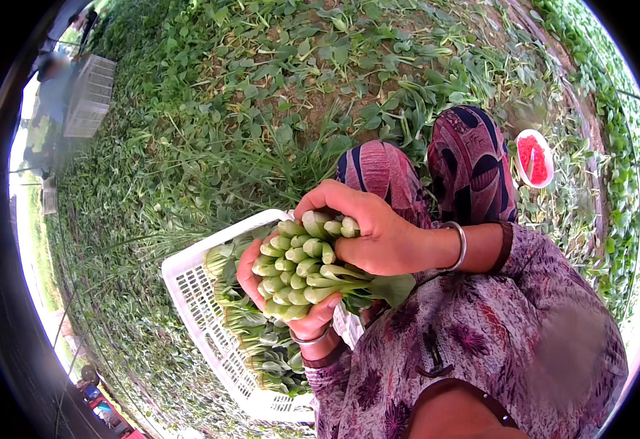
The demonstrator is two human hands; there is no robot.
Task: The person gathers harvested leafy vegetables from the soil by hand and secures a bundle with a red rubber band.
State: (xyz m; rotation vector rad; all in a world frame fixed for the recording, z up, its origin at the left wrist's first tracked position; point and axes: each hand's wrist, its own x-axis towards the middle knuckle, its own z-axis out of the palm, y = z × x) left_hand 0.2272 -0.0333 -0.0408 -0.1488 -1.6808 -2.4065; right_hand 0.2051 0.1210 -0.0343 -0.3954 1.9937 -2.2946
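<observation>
A thick bunch of leafy greens with pale cut stem ends (298, 269), resembling choy sum, is held between both hands. My left hand (311, 318) cups the bunch from below, its fingers wrapped round the far side. From the right, my right hand (377, 236) grips stems at the bunch's upper edge. Just beneath the hands, a white slatted plastic crate (196, 293) holds rows of similar greens (276, 340), their stem ends turned to the crate's wall. Leaves of the held bunch hang toward my lap, mostly hidden by my right hand.
Beside my knees, a white bowl (520, 159) holds red strands, perhaps rubber bands, and a slim pale object. Cut leaves and weeds cover the ground (320, 104). At far left, a blurred person (51, 99) stands by white crates (90, 96). Red equipment (112, 417) sits lower left.
</observation>
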